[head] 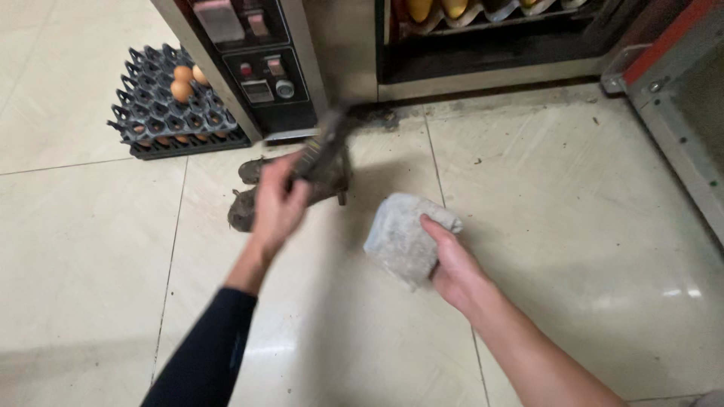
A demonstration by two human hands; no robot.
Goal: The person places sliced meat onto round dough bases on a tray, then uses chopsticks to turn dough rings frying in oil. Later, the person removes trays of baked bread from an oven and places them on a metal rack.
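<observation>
Head view, left hand (277, 205) gripping a blurred dark tool (326, 154), right hand (450, 265) clutching a grey, dirty cloth (403, 237).

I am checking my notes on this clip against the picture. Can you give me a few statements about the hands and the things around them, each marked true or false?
1. The right hand holds a grey cloth. True.
2. The left hand is empty. False: it grips a dark, motion-blurred object; what it is cannot be told.
3. A dark egg tray with a few brown eggs sits on the floor at upper left. True.
4. The egg tray is full. False: most of its cups are empty.
5. The floor is carpeted. False: it is pale, glossy tile.
</observation>
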